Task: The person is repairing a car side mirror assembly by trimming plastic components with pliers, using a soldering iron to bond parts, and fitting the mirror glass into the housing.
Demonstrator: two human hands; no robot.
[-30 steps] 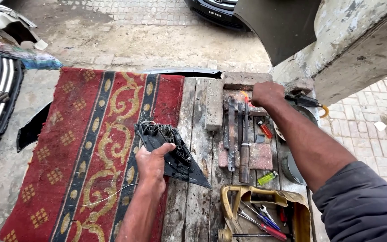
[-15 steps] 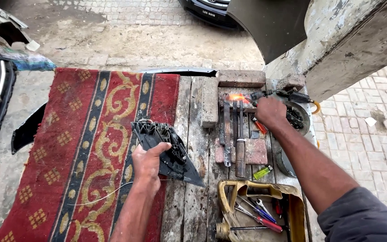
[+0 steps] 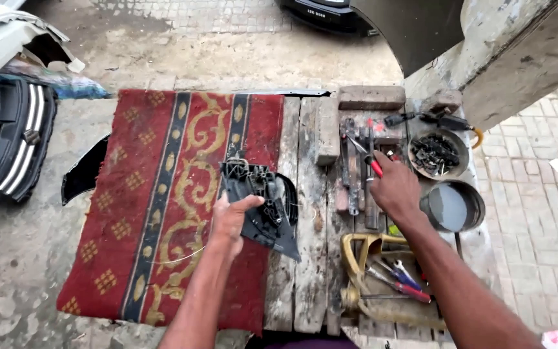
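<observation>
On the wooden plank bench (image 3: 305, 258), a red patterned rug (image 3: 163, 194) covers the left portion. The left hand (image 3: 232, 218) grips a black plastic housing part (image 3: 263, 203), thumb over its upper face, the part lying where the rug's right edge meets the bare planks. It carries ribs and clips on the exposed side; its pointed lower corner extends onto the planks.

The right hand (image 3: 395, 189) rests over a row of hand tools (image 3: 355, 168) laid side by side on the planks, fingers curled around a red-handled tool (image 3: 374, 165); how firm the grip is cannot be told. Just right of this hand stand a round metal tin (image 3: 453, 205) and, beyond it, a bowl of dark fasteners (image 3: 438, 152). A yellow tray (image 3: 382, 278) near the bench's front edge holds screwdrivers and pliers. Two bricks (image 3: 371, 97) lie along the far edge. A dark car bumper section (image 3: 4, 139) lies on the ground to the left, well apart from the bench.
</observation>
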